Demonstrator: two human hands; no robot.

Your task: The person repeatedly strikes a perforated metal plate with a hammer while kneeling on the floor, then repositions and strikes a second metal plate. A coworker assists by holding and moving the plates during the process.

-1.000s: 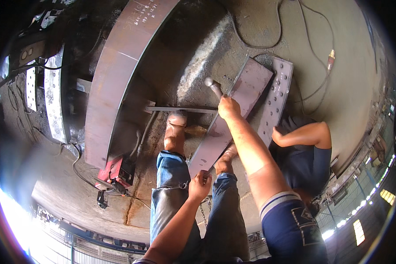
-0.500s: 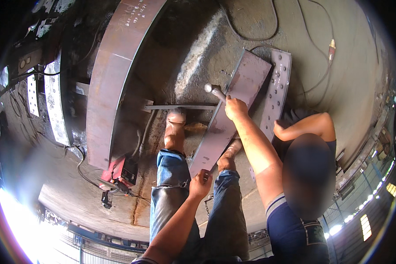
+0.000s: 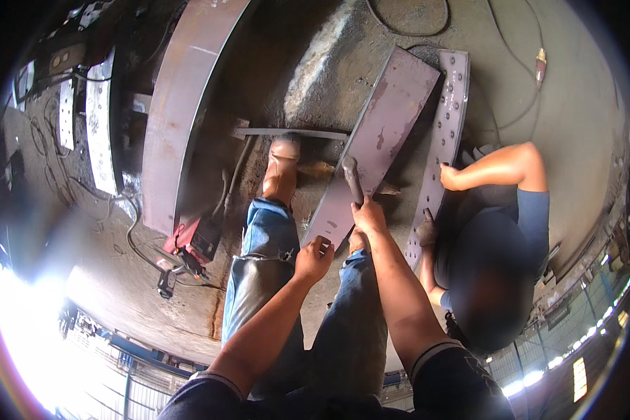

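Observation:
My right hand (image 3: 369, 215) is closed round the handle of a hammer (image 3: 353, 180), whose head hangs over a long flat steel plate (image 3: 381, 133). The plate slants between my feet, and a few dark marks or slots show near its close end. There my left hand (image 3: 313, 260) rests at the plate's corner with its fingers curled in. Whatever those fingers hold, if anything, is too small to make out.
To the right a co-worker crouches, bare hand (image 3: 451, 176) and gloved hand (image 3: 425, 229) on a steel strip with many holes (image 3: 446, 119). A large curved plate (image 3: 185, 112), a red machine (image 3: 189, 238) and a flat bar (image 3: 287, 131) lie leftward. Cables (image 3: 518, 122) cross the floor.
My right hand has come down and nearer with the hammer, from above the plate's middle towards its close end. My left hand stays at the corner. The co-worker's gloved hand now shows.

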